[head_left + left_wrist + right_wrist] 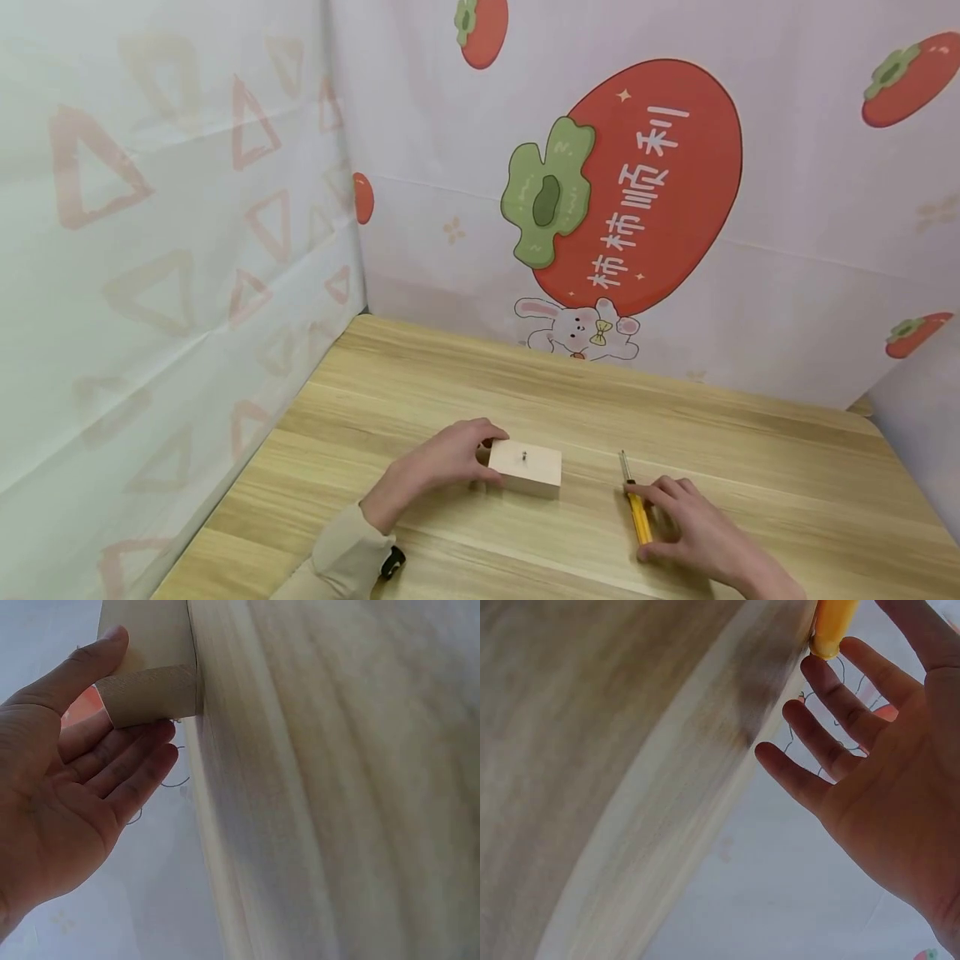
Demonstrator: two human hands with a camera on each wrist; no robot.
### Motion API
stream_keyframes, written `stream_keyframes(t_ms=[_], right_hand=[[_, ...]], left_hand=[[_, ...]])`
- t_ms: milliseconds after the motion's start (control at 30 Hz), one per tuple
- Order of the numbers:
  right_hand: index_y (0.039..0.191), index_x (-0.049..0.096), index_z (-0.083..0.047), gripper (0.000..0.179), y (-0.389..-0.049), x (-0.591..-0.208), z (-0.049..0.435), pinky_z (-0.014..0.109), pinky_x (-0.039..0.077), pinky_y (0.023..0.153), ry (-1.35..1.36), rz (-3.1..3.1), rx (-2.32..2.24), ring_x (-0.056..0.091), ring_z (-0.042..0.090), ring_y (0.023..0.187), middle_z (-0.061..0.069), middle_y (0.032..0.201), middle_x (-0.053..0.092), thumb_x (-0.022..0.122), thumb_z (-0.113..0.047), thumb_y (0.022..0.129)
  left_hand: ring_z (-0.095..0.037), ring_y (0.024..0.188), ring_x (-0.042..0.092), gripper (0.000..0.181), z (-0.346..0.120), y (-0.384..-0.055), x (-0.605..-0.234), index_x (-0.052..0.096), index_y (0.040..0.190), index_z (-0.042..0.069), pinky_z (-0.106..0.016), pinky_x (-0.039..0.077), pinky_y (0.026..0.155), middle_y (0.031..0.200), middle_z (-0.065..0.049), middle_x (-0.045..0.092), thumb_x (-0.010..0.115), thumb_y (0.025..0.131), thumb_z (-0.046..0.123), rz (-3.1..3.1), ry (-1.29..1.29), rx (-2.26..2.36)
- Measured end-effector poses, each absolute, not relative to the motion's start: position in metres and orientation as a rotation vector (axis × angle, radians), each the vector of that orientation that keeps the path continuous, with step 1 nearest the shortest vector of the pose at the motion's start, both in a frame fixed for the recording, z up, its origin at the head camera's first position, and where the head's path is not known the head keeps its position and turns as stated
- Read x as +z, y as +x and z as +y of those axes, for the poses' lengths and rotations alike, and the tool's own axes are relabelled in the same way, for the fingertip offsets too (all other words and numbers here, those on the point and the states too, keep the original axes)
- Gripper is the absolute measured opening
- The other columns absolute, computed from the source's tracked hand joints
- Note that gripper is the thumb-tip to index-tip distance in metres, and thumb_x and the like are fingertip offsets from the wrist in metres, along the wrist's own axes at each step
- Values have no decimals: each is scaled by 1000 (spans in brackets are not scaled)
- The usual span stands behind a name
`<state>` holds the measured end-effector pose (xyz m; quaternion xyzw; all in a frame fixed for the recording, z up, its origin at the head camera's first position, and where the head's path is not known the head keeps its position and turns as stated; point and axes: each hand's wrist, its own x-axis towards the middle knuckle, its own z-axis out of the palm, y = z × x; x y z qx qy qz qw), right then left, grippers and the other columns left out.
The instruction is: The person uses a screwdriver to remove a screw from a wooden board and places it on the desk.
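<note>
A pale wooden block [525,468] lies on the table, with a small dark screw [524,456] standing up from its top face. My left hand [450,457] holds the block's left end, the thumb along the near side and the fingers at the far side. In the left wrist view the block [150,694] shows between thumb and fingers. To the right, a screwdriver [639,517] with a yellow handle and metal shaft lies with its tip pointing away from me. My right hand [693,525] is at its handle, fingers extended and spread in the right wrist view.
The wood-grain table [420,367] meets a white printed back cloth [435,275] at its far edge. Another patterned cloth [187,350] hangs along the left side. A dark band [392,563] sits at my left sleeve cuff.
</note>
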<state>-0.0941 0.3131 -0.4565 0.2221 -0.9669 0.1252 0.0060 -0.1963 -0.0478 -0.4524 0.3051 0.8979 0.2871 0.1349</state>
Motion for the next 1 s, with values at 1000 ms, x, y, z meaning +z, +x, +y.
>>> stream_keyframes(t_ms=[1000], right_hand=[[114, 62, -29, 49, -97, -446, 308, 23, 44, 69, 719, -3170, 602, 47, 2, 87, -16, 100, 50, 73, -53, 72]], left_hand=[[-12, 100, 58, 58, -46, -196, -450, 61, 122, 12, -26, 45, 86, 109, 5, 61, 80, 72, 35, 2629, 858, 857]])
